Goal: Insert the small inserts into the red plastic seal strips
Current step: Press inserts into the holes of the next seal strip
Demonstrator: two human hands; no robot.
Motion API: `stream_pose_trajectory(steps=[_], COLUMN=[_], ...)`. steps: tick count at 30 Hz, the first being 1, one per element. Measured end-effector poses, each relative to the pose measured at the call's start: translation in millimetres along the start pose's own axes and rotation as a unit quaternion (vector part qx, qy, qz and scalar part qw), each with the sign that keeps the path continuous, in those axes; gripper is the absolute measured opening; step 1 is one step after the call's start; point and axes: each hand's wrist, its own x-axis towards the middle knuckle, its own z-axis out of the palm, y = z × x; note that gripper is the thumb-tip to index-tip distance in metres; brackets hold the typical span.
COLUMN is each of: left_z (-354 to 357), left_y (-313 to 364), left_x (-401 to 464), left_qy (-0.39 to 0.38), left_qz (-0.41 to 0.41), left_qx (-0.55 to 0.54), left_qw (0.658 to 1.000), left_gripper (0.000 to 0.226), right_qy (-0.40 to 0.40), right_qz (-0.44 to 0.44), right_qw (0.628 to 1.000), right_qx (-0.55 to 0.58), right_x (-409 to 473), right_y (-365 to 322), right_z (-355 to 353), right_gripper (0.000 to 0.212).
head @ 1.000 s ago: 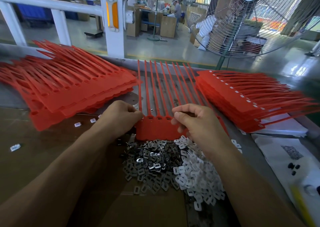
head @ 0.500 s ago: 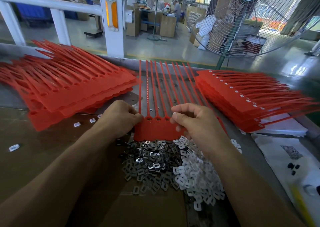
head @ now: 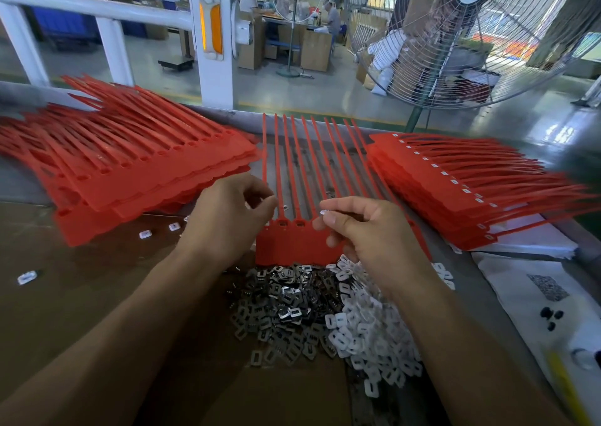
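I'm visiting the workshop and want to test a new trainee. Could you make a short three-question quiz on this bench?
1. True or false: the right hand pinches a small white insert.
2. Which pile lies further right: metal inserts or white inserts?
3. The red seal strip between the hands points its tails: A) away from the person, B) toward the person.

Key: 1 true; 2 white inserts; 3 A.
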Motion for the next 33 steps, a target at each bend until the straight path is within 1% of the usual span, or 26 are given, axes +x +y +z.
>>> stream_pose_trajectory(steps=[3, 8, 11, 15, 18, 21, 26, 29, 33], left_z=[6, 15, 17, 14, 13, 13, 9, 7, 10], left_y=[10, 20, 21, 20, 20, 20, 7, -1, -6], left_x=[-7, -16, -18, -17, -17, -16, -7, -3, -2], left_qy=[-0.033, -0.057, -0.051, -0.045, -0.041, -0.037, -0.012, -0.028, -0.046], left_qz=[0.063, 0.145, 0.173, 0.209, 0.23, 0.23, 0.173, 0.131, 0.11], left_qx=[-0.071, -0.104, -0.09, -0.05, -0.024, -0.001, 0.043, 0.103, 0.161], left_qw=[0.995, 0.982, 0.979, 0.976, 0.972, 0.973, 0.984, 0.986, 0.98], left_gripper=[0.007, 0.012, 0.014, 0.008, 0.007, 0.009, 0.008, 0.011, 0.012], right_qy=[0.007, 0.013, 0.001, -0.02, -0.034, -0.041, 0.03, 0.058, 0.071], right_qz=[-0.001, 0.015, 0.024, 0.036, 0.041, 0.04, 0.055, 0.057, 0.061], right_qw=[1.0, 0.999, 0.998, 0.997, 0.995, 0.995, 0.995, 0.995, 0.994], right_qx=[0.014, 0.043, 0.056, 0.071, 0.082, 0.08, 0.072, 0.049, 0.052], right_x=[0, 1, 1, 0, 0, 1, 4, 6, 7], right_y=[0, 1, 0, -1, -1, 0, 4, 5, 6], right_z=[0, 3, 3, 2, 2, 3, 2, 0, 0], right_gripper=[0.01, 0.013, 0.015, 0.014, 0.018, 0.018, 0.016, 0.033, 0.045])
